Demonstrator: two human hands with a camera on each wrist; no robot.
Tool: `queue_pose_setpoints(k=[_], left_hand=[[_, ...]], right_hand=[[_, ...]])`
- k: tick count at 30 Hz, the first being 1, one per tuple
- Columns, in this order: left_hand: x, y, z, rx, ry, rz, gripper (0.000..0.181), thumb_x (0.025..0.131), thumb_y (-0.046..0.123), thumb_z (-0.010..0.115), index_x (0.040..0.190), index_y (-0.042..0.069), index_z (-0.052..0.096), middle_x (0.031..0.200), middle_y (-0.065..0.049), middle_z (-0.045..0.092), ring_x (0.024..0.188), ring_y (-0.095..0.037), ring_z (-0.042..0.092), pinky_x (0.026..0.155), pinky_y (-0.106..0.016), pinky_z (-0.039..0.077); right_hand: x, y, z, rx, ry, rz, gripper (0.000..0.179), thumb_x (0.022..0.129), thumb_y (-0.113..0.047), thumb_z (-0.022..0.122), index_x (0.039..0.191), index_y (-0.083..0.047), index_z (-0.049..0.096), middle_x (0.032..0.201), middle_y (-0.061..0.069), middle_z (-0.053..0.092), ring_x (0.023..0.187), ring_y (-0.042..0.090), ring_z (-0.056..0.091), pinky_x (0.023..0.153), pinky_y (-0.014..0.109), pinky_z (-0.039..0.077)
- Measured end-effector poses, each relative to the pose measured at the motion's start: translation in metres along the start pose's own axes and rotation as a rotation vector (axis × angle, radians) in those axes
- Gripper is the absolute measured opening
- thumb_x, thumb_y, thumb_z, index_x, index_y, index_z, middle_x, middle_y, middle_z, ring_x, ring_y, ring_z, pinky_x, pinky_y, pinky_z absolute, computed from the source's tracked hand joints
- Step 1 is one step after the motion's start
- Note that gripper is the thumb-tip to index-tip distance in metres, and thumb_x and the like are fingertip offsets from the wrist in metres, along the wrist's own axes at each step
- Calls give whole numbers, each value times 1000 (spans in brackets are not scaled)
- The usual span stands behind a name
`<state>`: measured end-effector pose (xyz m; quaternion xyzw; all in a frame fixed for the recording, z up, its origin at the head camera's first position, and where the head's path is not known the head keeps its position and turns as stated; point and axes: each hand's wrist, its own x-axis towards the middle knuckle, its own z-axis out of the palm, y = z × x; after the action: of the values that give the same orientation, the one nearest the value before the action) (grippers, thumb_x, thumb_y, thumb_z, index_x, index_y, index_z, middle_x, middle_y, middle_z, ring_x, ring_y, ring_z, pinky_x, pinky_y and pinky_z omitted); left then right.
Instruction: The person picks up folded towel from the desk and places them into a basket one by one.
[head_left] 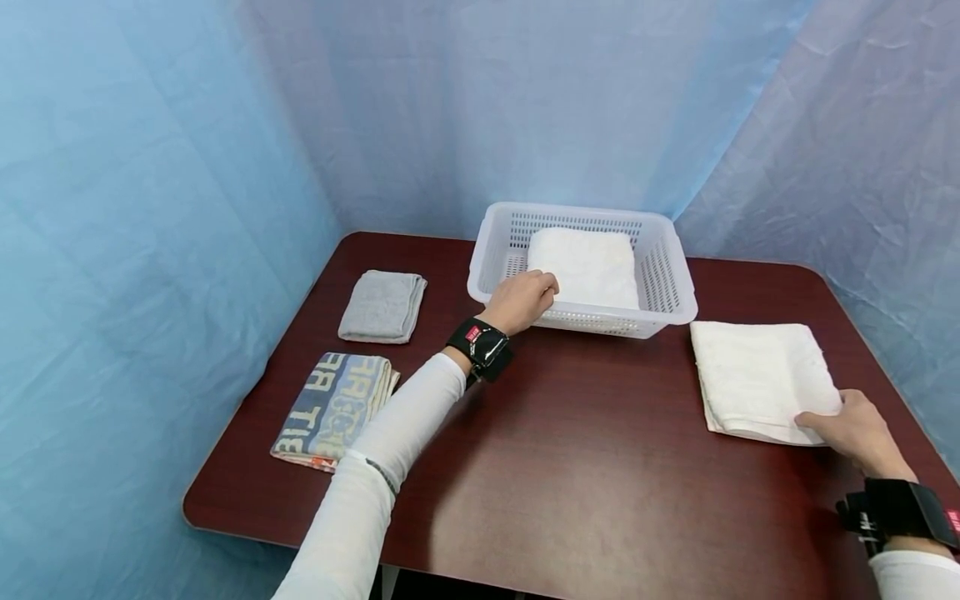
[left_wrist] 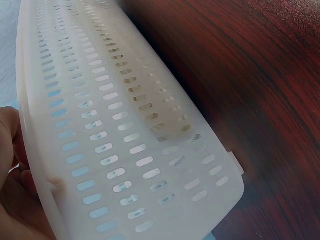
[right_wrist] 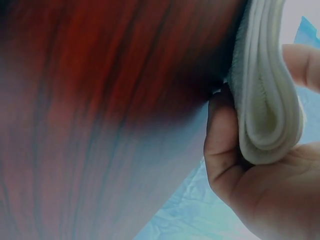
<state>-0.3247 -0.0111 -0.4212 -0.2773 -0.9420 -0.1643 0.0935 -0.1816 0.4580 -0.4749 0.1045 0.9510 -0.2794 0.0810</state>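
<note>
My right hand [head_left: 862, 429] pinches the near right corner of a folded white towel [head_left: 761, 379] on the right of the table. In the right wrist view, the towel's layered fold [right_wrist: 265, 110] sits between the thumb and fingers of that hand [right_wrist: 280, 195]. My left hand [head_left: 521, 300] is at the front rim of a white perforated plastic basket [head_left: 671, 287], with its fingers curled beside another folded white towel [head_left: 588, 267] inside. In the left wrist view the basket wall [left_wrist: 115, 130] partly hides the left hand [left_wrist: 20, 190]; whether its fingertips hold anything is hidden.
On the left of the dark red wooden table [head_left: 585, 467] lie a folded grey towel [head_left: 382, 307] and, closer to me, a folded blue and yellow patterned towel [head_left: 333, 408]. Blue cloth curtains [head_left: 487, 108] hang behind the table and at its sides.
</note>
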Motion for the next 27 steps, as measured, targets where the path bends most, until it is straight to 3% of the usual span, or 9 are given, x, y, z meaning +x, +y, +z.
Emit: queue_pose_setpoints(k=[4, 11, 16, 27], left_hand=[[-1, -1, -2, 8, 7, -12, 21, 102, 16, 52, 112, 16, 71, 103, 1, 69, 90, -14, 63, 75, -29, 51], [-1, -1, 0, 13, 23, 8, 22, 101, 16, 52, 112, 16, 71, 103, 1, 70, 89, -15, 64, 74, -30, 52], [-1, 0, 2, 7, 26, 9, 22, 101, 16, 52, 112, 16, 71, 104, 1, 70, 89, -15, 64, 75, -30, 52], [-1, 0, 3, 3, 30, 4, 22, 101, 16, 52, 112, 16, 71, 101, 1, 70, 86, -15, 63, 72, -29, 51]], right_hand=[[0, -3, 2, 1, -3, -14, 85, 93, -23, 63, 131, 34, 13, 117, 50, 29, 97, 56, 40, 77, 63, 43], [-1, -5, 8, -15, 33, 39, 85, 89, -18, 63, 132, 35, 12, 120, 51, 26, 105, 61, 37, 85, 69, 39], [-2, -3, 10, -13, 13, 63, 87, 88, -19, 63, 133, 34, 11, 120, 50, 26, 105, 60, 37, 85, 68, 39], [-4, -5, 9, -31, -9, 29, 83, 89, -18, 63, 130, 34, 13, 117, 49, 29, 101, 59, 40, 82, 66, 42]])
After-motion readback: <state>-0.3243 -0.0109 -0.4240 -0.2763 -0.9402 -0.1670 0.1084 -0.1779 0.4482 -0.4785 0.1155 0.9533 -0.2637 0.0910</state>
